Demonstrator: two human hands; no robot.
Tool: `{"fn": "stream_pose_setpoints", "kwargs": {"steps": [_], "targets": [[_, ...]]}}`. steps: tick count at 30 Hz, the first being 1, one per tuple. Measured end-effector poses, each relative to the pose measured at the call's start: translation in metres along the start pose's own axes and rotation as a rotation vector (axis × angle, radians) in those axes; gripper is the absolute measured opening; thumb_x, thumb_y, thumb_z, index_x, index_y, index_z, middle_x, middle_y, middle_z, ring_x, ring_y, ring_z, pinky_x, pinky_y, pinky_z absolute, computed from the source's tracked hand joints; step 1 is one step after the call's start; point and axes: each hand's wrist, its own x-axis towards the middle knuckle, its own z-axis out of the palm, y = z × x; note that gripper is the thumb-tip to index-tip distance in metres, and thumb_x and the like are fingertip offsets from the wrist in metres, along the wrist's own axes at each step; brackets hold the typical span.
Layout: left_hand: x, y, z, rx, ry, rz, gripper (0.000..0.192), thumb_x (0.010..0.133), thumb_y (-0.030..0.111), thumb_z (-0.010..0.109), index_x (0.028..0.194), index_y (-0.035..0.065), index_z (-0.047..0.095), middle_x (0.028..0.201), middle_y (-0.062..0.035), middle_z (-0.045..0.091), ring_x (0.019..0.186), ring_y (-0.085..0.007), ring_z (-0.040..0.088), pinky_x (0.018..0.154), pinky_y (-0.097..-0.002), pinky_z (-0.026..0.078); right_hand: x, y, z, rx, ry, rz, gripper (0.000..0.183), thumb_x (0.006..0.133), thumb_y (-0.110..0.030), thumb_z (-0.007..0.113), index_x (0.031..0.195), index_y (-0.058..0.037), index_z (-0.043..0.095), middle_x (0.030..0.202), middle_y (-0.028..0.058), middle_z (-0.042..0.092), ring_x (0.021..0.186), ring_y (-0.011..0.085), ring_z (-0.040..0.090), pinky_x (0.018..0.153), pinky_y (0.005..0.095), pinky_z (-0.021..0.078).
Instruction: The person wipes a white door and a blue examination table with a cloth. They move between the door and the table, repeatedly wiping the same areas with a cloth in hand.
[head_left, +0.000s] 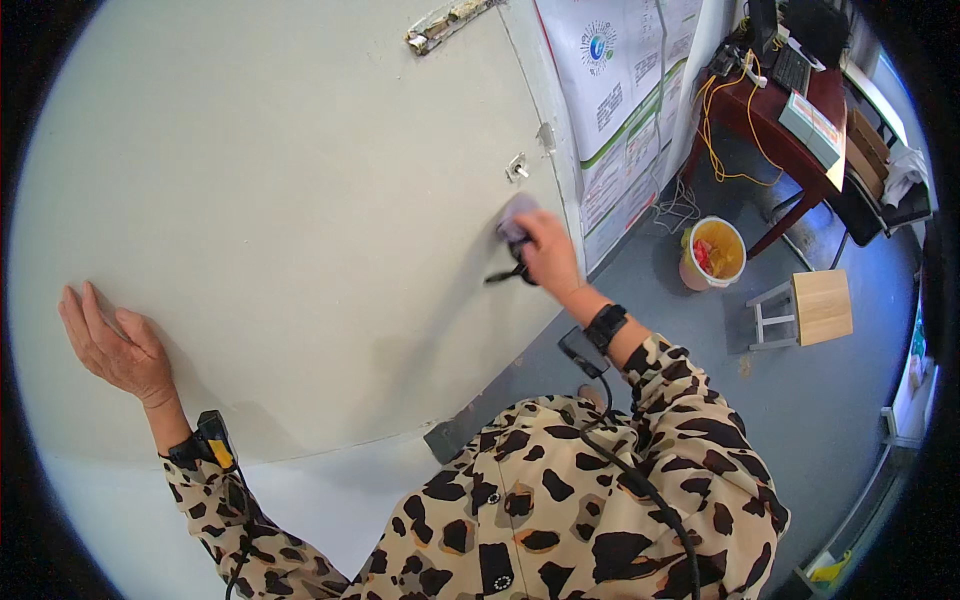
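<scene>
My right hand (551, 251) is closed around a dark handled tool whose grey-purple, blurred head (517, 214) lies against or close to the pale wall (300, 187). A dark strip sticks out below the fingers. Just above that hand is a small metal fitting (517, 169) in the wall. At the far left, my left hand (116, 341) rests on the same wall, fingers apart, with nothing in it. Both wrists wear black straps with cabled devices. A broken, rough slot (450, 26) shows at the top of the wall.
Right of the wall's edge hangs a printed poster (622, 112). On the grey floor stand a waste bin (712, 255) with a yellow liner and a wooden-topped stool (823, 307). A dark red desk (795, 135) holds a keyboard, with yellow cables hanging off it.
</scene>
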Motion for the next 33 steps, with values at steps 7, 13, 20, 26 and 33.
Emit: {"fn": "stream_pose_setpoints", "kwargs": {"steps": [7, 13, 20, 26, 33], "targets": [[-0.002, -0.002, 0.002, 0.041, -0.029, -0.016, 0.046, 0.091, 0.013, 0.050, 0.135, 0.0024, 0.052, 0.143, -0.0171, 0.048, 0.132, -0.0321, 0.045, 0.111, -0.0406, 0.036, 0.087, 0.002, -0.052, 0.023, 0.311, -0.317, 0.053, 0.077, 0.005, 0.056, 0.129, -0.0011, 0.052, 0.122, 0.0201, 0.057, 0.116, 0.0389, 0.053, 0.103, 0.0416, 0.0414], [-0.005, -0.005, 0.002, 0.065, -0.039, 0.004, 0.045, 0.091, 0.013, 0.049, 0.134, 0.0022, 0.053, 0.142, -0.0173, 0.049, 0.132, -0.0322, 0.046, 0.111, -0.0400, 0.036, 0.061, 0.028, -0.004, -0.039, 0.364, -0.214, 0.043, 0.076, 0.003, 0.061, 0.118, -0.0024, 0.055, 0.113, 0.0201, 0.056, 0.108, 0.0410, 0.052, 0.095, 0.0429, 0.0432], [-0.005, -0.007, 0.005, 0.004, -0.013, 0.005, 0.045, 0.090, 0.012, 0.048, 0.134, 0.0028, 0.053, 0.141, -0.0162, 0.050, 0.131, -0.0316, 0.047, 0.111, -0.0394, 0.036, 0.005, -0.010, 0.026, 0.055, 0.034, -0.178, 0.043, 0.069, 0.006, 0.064, 0.110, -0.0034, 0.056, 0.103, 0.0187, 0.057, 0.100, 0.0394, 0.054, 0.089, 0.0424, 0.0453], [-0.008, -0.009, 0.004, 0.056, -0.059, -0.022, 0.046, 0.089, 0.010, 0.052, 0.134, 0.0046, 0.054, 0.141, -0.0154, 0.051, 0.131, -0.0305, 0.047, 0.109, -0.0390, 0.036, 0.065, -0.053, 0.017, 0.065, 0.407, -0.352, 0.044, 0.071, 0.004, 0.064, 0.114, -0.0043, 0.058, 0.109, 0.0184, 0.057, 0.105, 0.0394, 0.052, 0.094, 0.0453, 0.0424], [-0.014, -0.007, 0.006, 0.009, 0.010, -0.035, 0.047, 0.087, 0.012, 0.055, 0.134, 0.0100, 0.054, 0.139, -0.0106, 0.052, 0.132, -0.0270, 0.045, 0.109, -0.0394, 0.035, 0.024, -0.078, 0.044, 0.081, 0.321, -0.214, 0.043, 0.071, 0.002, 0.065, 0.113, -0.0044, 0.059, 0.105, 0.0185, 0.059, 0.101, 0.0371, 0.054, 0.091, 0.0437, 0.0436]]}}
